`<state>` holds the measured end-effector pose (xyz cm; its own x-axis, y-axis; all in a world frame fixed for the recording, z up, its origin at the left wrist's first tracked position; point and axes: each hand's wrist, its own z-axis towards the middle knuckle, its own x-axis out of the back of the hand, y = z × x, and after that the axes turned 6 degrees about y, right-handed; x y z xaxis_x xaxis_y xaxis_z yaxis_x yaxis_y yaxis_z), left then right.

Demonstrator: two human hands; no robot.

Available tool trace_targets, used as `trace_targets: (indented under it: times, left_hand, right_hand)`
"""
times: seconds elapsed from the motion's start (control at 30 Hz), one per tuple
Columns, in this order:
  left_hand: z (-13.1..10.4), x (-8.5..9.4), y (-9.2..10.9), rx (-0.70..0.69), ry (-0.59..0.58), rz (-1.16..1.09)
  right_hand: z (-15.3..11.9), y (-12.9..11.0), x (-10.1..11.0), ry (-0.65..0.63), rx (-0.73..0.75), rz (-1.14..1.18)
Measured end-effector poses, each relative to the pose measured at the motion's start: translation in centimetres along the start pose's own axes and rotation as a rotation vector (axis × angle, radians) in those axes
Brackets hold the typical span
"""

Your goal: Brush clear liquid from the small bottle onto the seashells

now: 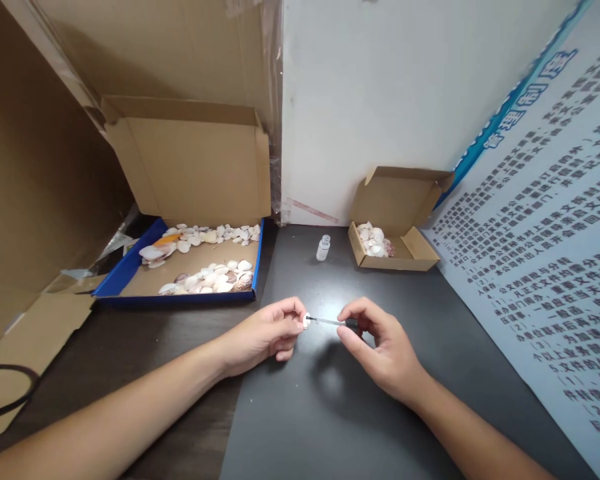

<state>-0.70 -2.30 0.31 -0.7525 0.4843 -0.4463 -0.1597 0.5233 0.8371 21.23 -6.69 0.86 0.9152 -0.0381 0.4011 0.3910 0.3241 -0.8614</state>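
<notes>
Near the middle of the view, my left hand [270,333] pinches a small white shell [307,321] between thumb and fingers. My right hand [383,343] holds a thin brush [327,322] by its dark cap end, with the fingers closed round it. The brush lies level between the hands, and its dark tip touches the shell or is right at it. Beyond the hands, a small clear bottle [323,248] with a white label stands upright and uncapped on the dark table [290,413].
At the left, an open blue-edged box [180,299] holds many shells in two groups. A smaller open cardboard box [400,262] with white and pinkish shells stands at the back right. A printed board [545,220] leans along the right side. A black cable [25,370] loops at the far left.
</notes>
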Motion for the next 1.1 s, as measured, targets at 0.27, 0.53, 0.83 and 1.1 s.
trace_targets:
  times: [0.27,0.53,0.83,1.1]
  left_hand:
    - [-0.01,-0.18,0.15,0.007,0.013,0.002]
    - [0.01,-0.18,0.00,0.007,0.013,-0.008]
    - [0.01,-0.03,-0.17,0.000,0.018,0.004]
    - [-0.08,-0.30,0.01,0.005,0.033,0.019]
  right_hand:
    - [0.32,-0.16,-0.11,0.049,-0.037,0.029]
    - [0.14,-0.34,-0.06,-0.020,-0.037,0.001]
    - [-0.05,-0.47,0.01,-0.063,-0.065,0.003]
    - [0.33,-0.34,-0.27,0.015,-0.092,0.006]
